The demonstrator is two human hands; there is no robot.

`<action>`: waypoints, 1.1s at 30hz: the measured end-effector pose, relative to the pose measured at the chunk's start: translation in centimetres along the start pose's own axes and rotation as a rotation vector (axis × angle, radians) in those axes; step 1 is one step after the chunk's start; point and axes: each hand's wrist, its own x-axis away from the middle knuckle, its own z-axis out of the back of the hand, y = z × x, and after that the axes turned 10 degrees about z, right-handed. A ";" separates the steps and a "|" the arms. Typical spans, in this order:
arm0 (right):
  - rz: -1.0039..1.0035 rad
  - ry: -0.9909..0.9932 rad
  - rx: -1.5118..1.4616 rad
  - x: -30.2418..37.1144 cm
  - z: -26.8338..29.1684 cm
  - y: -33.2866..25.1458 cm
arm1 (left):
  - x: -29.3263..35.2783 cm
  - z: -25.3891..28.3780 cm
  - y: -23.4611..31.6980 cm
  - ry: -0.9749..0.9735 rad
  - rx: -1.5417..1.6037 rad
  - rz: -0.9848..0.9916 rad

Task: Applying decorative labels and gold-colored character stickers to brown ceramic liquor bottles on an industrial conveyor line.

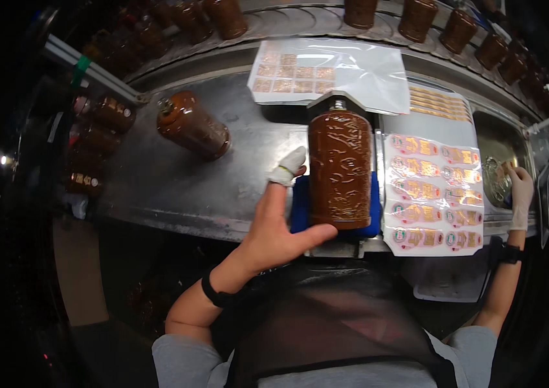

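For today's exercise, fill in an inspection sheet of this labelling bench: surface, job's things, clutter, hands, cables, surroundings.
Surface: grey metal bench, bare at left.
Job's things: brown embossed bottle lying on a blue cradle; sticker sheet beside it.
Clutter: second brown bottle lying on its side; further label sheets behind.
Hands: left hand touches the bottle, finger cot on one fingertip; right hand, gloved, at the sheet's far edge.
Cables: nothing seen.
Surroundings: rows of brown bottles along a curved conveyor.

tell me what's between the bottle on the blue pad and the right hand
In the head view, a sheet of labels lies between the brown bottle and the right hand.
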 end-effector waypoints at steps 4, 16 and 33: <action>0.058 0.083 -0.119 1.8 1.2 -3.0 | -0.2 -1.6 -1.1 -0.109 -0.058 0.110; 0.231 -0.086 -0.597 8.6 1.7 -31.1 | -0.6 -1.1 -0.9 0.145 -0.374 -0.277; 0.378 -0.723 -0.604 2.1 -2.9 -42.0 | -2.5 -1.3 -0.7 -0.094 0.288 -0.006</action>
